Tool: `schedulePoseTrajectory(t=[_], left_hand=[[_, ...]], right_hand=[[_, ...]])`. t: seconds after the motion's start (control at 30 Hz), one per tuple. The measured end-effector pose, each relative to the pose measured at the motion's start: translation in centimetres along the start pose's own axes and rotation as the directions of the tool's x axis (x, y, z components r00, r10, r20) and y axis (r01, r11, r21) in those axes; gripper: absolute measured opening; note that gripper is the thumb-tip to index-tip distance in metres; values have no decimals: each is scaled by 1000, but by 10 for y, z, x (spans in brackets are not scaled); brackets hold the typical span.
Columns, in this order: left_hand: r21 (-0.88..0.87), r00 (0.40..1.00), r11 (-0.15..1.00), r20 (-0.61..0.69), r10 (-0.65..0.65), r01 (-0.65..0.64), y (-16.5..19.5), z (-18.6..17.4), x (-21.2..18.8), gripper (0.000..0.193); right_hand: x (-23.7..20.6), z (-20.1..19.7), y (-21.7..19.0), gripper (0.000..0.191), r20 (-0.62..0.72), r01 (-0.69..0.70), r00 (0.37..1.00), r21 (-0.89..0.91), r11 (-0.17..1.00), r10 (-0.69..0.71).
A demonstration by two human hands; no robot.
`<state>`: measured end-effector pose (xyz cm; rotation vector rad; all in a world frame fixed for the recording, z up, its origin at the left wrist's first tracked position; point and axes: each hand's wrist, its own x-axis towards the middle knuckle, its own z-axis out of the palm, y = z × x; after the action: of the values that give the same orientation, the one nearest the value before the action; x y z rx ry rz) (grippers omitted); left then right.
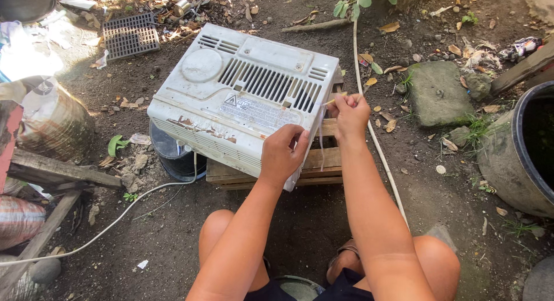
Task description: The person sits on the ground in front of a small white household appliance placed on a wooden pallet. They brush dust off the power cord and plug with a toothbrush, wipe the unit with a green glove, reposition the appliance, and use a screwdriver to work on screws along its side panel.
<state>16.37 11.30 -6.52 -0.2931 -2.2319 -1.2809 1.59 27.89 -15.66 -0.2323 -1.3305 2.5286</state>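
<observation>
A white, rust-stained box-shaped appliance casing (231, 99) with vent slots lies tilted on a wooden pallet (323, 162) in front of my knees. My left hand (283, 154) grips the casing's near right corner. My right hand (350, 112) is pinched on a thin white strip or cord (321, 136) at the casing's right edge, which hangs down between my two hands.
A white hose (375, 139) runs from the top past the pallet's right side. A white cable (115, 220) trails left. A black tub (519, 157) sits at right, a flat stone (438, 93) behind it, a grey grille (130, 36) at back left, planks and sacks at left.
</observation>
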Motion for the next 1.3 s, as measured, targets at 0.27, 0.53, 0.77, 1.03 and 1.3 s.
schedulePoseTrajectory(t=[0.27,0.53,0.77,1.03,1.3], left_hand=[[-14,999,999,-2,-38,38,0,4,-3,11],[40,999,998,14,-38,38,3,7,-2,14],[111,998,993,30,-49,46,4,9,-1,16],[161,999,987,25,-26,21,7,14,-4,15],[152,1000,988,23,4,-7,4,17,-6,15]], right_hand=[[-47,-20,17,35,-111,27,994,241,970,0],[3,2,-9,40,87,-35,996,35,999,32],[0,1,-24,35,317,65,945,-404,912,74],[-47,-8,-13,36,281,337,938,-609,718,-202],[-57,-18,8,34,193,196,976,-558,806,-104]])
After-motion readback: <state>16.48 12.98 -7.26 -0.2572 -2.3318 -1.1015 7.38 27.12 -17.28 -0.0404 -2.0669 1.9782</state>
